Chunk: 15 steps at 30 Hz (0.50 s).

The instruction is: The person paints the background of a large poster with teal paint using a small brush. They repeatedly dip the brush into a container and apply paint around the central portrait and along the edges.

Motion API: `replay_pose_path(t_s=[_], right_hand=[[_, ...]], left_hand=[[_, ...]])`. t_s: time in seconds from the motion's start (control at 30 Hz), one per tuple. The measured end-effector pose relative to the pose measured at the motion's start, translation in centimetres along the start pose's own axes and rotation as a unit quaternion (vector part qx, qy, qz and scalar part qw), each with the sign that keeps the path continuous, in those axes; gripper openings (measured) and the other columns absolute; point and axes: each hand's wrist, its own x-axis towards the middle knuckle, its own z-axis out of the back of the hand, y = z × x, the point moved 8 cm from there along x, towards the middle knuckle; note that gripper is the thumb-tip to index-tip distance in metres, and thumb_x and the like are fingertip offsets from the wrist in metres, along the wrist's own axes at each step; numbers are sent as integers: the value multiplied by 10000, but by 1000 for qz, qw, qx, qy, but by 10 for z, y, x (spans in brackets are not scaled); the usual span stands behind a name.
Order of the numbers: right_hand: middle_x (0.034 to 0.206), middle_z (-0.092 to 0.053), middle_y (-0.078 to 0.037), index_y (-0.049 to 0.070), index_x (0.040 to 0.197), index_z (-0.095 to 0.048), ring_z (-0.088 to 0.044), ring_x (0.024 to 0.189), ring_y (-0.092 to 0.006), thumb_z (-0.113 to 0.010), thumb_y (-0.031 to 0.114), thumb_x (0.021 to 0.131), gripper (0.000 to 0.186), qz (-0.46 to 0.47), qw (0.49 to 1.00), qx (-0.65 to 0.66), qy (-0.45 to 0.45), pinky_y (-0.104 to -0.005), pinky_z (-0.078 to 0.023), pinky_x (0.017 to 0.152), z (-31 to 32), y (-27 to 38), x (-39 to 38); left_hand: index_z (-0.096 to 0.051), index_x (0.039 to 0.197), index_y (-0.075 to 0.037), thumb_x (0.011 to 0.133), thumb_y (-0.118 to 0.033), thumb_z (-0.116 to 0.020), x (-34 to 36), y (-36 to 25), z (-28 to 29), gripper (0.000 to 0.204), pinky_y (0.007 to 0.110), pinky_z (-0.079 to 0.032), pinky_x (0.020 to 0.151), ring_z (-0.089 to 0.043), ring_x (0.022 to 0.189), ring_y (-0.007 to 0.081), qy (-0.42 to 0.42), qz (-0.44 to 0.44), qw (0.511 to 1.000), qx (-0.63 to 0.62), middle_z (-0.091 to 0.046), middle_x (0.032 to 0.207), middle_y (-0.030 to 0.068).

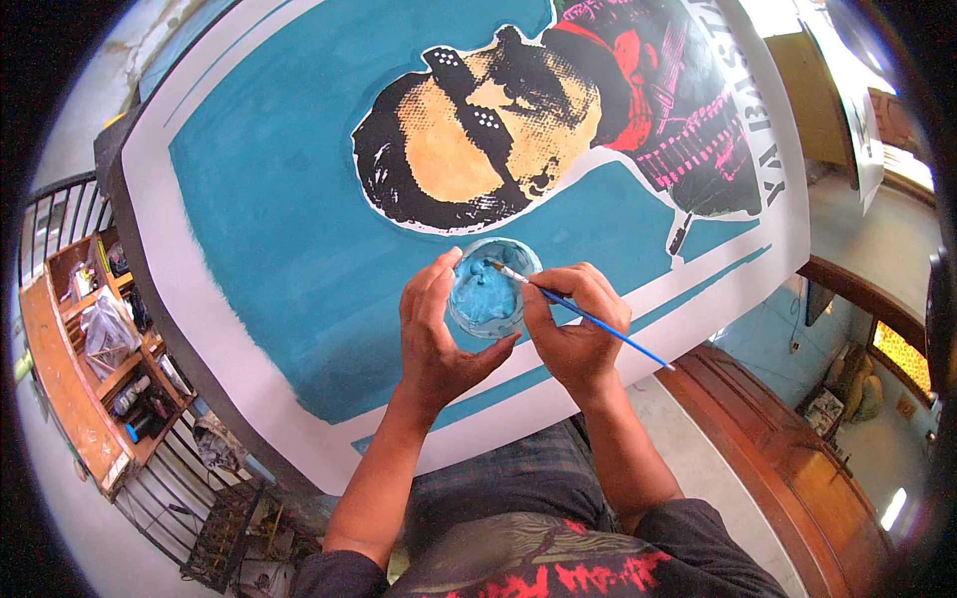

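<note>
A large white sheet (239, 379) bears a painted teal background (259, 249) and a portrait (449, 149) in black, tan, red and magenta. My left hand (439, 339) grips a round, clear cup (483, 317) of light teal paint, held over the sheet below the portrait. My right hand (578, 329) holds a thin blue-handled paintbrush (623, 339) in a pinch, its bristles in the cup's paint at the upper middle. The cup's underside is hidden, so I cannot tell whether it touches the sheet.
A wooden shelf (75, 379) with bags and bottles stands at the left beside black metal railings (50, 219). A dark board edge (209, 399) shows under the sheet. Brown wooden furniture (758, 458) is at the lower right, near a blue wall (773, 349).
</note>
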Motion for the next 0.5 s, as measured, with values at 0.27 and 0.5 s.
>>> replay_pose_path(t_s=[0.27,0.5], right_hand=[[760,-670,-84,-7,813,-649,-625,682,-133,-692,49,799,72,-132,983,91,-92,-274,-500,641,17,-68,-4],[737,-653,-119,18,784,-642,-646,650,-196,-718,14,751,83,-70,995,-1,-69,-294,-511,604,7,-78,12]], left_hand=[[-209,1373,16,664,-372,-838,-28,45,39,1025,459,-353,1040,-434,1221,351,-75,88,992,-48,-395,1319,236],[-124,1404,-23,710,-375,-795,-38,78,64,1028,478,-316,1078,-385,1265,353,-101,135,985,-24,-320,1359,248]])
